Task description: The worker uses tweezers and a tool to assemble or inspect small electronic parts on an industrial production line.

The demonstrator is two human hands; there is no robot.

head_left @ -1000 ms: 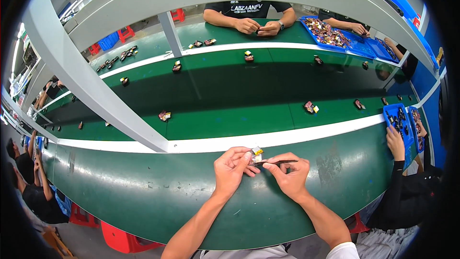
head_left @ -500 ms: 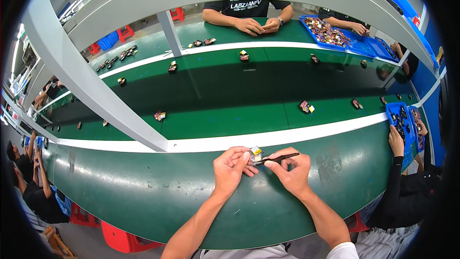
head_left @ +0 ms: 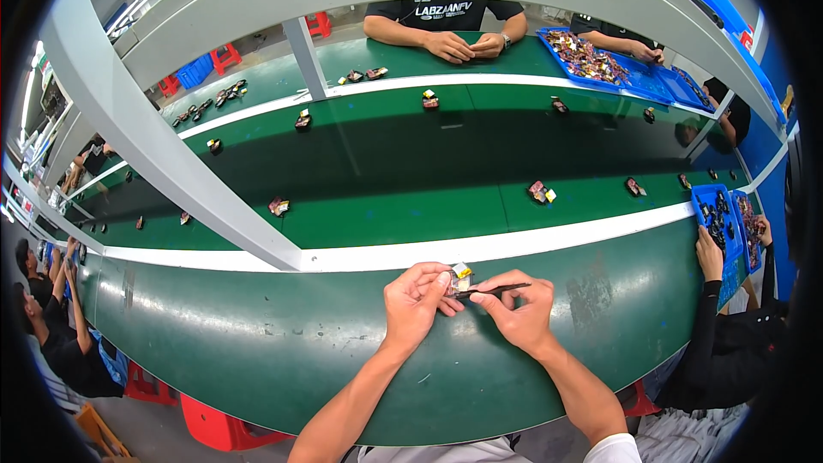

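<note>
My left hand (head_left: 414, 302) is gripping one yellow-marked module (head_left: 462, 278); my right hand (head_left: 522, 314) is pinching one thin dark tool (head_left: 507, 289).

The near bench (head_left: 300, 317) lies before a conveyor belt (head_left: 386, 216) bearing spaced modules (head_left: 538, 192). Above the bench, a device (head_left: 459, 283) is in the left hand (head_left: 413, 307), a tool (head_left: 514, 287) in the right hand (head_left: 525, 313). A parts tray (head_left: 731, 249) lies toward the bench's right end.
</note>
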